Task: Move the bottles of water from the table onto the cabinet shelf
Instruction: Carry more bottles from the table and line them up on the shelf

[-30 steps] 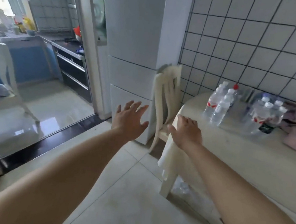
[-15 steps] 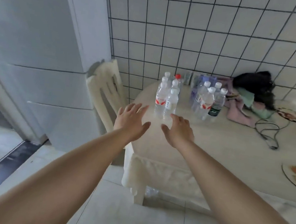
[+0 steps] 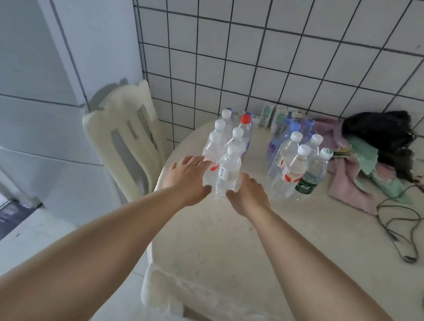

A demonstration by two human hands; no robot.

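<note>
Tiled-wall table: left hand and right hand, fingers loosely spread, flank nearest bottle, apparently to grab it.

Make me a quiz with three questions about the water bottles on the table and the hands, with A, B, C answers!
1. Where is the red-capped bottle?
A. at the back of the left bunch, near the wall
B. lying on the floor
C. on the chair

2. What colour is the label on the bottle with the green label, at the front right of the right bunch?
A. yellow
B. dark green
C. orange

3. What are the hands doing?
A. resting flat on the chair
B. holding a bottle high in the air
C. reaching round the front bottles of the left bunch

Answers: 1 A, its red cap stands behind the white caps, close to the tiles. 2 B, the label is dark green. 3 C, the left hand and right hand flank the front bottle, which stands on the table.
</note>
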